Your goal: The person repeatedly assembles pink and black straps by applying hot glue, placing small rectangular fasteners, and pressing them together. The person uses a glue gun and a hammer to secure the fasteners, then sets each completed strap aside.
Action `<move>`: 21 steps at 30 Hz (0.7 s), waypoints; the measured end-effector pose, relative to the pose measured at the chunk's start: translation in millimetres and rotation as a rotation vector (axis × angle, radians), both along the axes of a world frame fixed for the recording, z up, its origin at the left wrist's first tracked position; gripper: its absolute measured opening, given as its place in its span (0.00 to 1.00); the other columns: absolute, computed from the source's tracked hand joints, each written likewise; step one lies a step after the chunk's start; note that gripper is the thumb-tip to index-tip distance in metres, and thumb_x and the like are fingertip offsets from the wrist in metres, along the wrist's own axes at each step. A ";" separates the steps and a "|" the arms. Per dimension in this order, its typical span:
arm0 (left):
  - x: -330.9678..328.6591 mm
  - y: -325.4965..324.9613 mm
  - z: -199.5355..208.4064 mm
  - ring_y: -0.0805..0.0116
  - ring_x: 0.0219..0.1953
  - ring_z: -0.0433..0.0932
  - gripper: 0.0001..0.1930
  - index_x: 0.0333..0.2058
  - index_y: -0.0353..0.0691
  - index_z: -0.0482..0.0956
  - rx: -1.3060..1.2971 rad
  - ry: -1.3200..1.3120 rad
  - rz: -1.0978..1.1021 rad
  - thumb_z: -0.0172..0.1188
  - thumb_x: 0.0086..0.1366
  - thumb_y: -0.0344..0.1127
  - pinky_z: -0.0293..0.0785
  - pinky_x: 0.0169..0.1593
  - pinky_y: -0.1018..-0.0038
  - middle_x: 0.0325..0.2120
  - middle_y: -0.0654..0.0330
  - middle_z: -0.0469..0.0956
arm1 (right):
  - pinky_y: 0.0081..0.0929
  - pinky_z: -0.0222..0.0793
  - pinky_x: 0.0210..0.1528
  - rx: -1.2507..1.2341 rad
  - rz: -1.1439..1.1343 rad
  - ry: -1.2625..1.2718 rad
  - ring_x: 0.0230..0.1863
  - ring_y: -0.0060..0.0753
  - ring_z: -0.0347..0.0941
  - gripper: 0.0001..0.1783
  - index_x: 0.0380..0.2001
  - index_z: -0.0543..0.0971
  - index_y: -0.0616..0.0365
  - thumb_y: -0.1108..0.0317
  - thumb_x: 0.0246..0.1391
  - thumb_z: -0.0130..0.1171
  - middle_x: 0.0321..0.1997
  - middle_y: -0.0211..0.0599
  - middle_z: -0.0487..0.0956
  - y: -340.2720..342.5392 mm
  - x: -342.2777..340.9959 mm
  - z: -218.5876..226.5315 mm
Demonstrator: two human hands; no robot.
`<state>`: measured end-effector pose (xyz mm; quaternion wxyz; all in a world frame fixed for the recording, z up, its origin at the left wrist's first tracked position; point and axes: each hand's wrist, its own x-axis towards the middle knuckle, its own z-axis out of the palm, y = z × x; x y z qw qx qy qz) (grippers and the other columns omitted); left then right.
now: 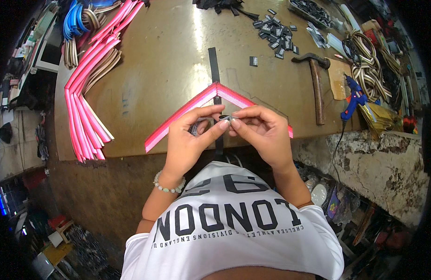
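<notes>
Above the table's near edge, my left hand [187, 133] and my right hand [266, 133] meet, fingertips pinched together. Between them is a small dark grey piece [226, 118], looped like a folded strip; its exact kind cannot be made out. More grey material [194, 128] shows behind my left fingers. Just beyond my hands lies a pink and red ribbed strip [178, 114], bent to a peak pointing away from me. A narrow black strap [213, 65] runs from beyond that peak toward me, partly hidden by my hands.
Bundles of bent pink strips [84, 100] lie at the left, with blue coils [74, 21] behind. Small black labels [278, 37] are heaped at the far right. A hammer [316, 88], a blue glue gun [354, 98] with a hanging cord and coiled cords [367, 67] lie right.
</notes>
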<state>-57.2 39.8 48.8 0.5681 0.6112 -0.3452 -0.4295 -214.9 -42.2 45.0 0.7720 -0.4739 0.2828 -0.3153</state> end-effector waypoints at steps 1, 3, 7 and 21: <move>2.0 0.7 -1.4 0.85 0.25 0.60 0.13 0.43 0.34 0.84 0.015 -0.007 -0.030 0.69 0.60 0.29 0.60 0.29 0.85 0.26 0.69 0.77 | 0.21 0.79 0.47 -0.013 0.012 -0.006 0.43 0.25 0.79 0.10 0.44 0.77 0.71 0.78 0.60 0.60 0.43 0.41 0.81 -0.2 -1.1 -0.5; 2.7 2.3 -4.0 0.85 0.25 0.61 0.11 0.41 0.33 0.85 0.027 0.001 -0.027 0.69 0.59 0.30 0.59 0.29 0.84 0.24 0.71 0.75 | 0.21 0.79 0.47 -0.003 0.034 0.010 0.43 0.25 0.79 0.10 0.44 0.77 0.71 0.78 0.60 0.60 0.43 0.41 0.81 -0.8 -3.3 -0.9; 2.2 3.4 -5.4 0.85 0.24 0.61 0.09 0.38 0.33 0.85 0.039 -0.014 -0.018 0.70 0.59 0.30 0.58 0.28 0.84 0.22 0.72 0.73 | 0.21 0.78 0.47 0.048 0.065 0.019 0.42 0.24 0.79 0.11 0.45 0.77 0.71 0.77 0.60 0.61 0.42 0.41 0.81 -5.2 -7.3 -0.5; 10.3 3.4 -10.4 0.84 0.23 0.60 0.09 0.38 0.33 0.85 0.089 -0.083 0.018 0.69 0.59 0.29 0.58 0.27 0.83 0.20 0.71 0.71 | 0.18 0.77 0.38 0.014 0.212 0.221 0.35 0.21 0.79 0.11 0.40 0.80 0.70 0.72 0.59 0.64 0.35 0.36 0.82 -29.7 5.3 -3.2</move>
